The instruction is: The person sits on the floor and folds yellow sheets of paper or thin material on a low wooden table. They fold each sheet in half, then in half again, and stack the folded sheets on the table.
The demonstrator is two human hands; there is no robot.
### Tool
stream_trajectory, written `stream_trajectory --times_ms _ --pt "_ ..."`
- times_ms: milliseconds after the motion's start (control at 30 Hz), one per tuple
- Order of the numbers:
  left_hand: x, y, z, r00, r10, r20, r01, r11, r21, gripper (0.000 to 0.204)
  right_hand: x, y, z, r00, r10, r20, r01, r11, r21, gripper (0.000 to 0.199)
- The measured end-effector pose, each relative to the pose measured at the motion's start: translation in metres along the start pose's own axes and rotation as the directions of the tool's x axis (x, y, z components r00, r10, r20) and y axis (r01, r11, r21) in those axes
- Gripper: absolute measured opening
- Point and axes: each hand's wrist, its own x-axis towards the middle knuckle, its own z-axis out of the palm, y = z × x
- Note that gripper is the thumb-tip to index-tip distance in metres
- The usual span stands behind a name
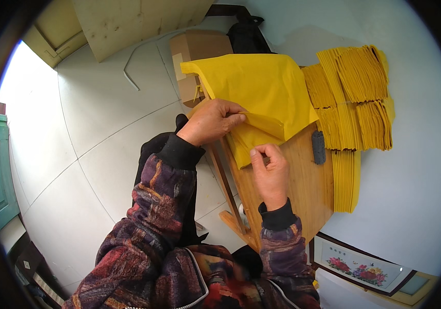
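Yellow paper sheet (261,85) is mid-fold on the wooden bench (303,185): left hand (211,122) grasping its edge, right hand (271,170) at five o'clock pinching a corner.

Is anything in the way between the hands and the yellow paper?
Nothing visible is. The left hand and right hand already pinch the yellow paper on the wooden table.

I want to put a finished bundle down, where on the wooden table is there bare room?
Bare wood shows on the wooden table right of the right hand, between the dark block and the near edge. The far end is crowded: yellow sheets under the left hand, folded yellow stacks along the right.
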Motion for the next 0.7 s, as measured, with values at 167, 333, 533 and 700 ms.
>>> stream_trajectory --times_ms 167,333,533,700 --pt "0.0 0.0 0.0 1.0 0.0 0.005 0.0 1.0 0.017 0.026 0.006 -0.005 -0.007 0.999 -0.048 -0.003 0.048 0.999 -0.025 0.011" --pt "0.001 -0.003 -0.001 1.0 -0.001 0.022 0.001 1.0 0.012 0.026 0.019 -0.012 -0.013 0.992 -0.117 -0.038 0.111 0.986 -0.127 0.01" --pt "0.003 -0.013 0.001 0.988 0.149 0.029 -0.148 0.988 -0.054 0.023 0.037 -0.014 -0.014 0.952 -0.277 -0.13 0.229 0.927 -0.298 0.006" --pt "0.003 -0.011 0.004 1.0 0.029 0.01 -0.029 1.0 0.013 0.021 0.017 -0.011 -0.012 0.897 -0.342 -0.281 0.263 0.922 -0.282 0.015"
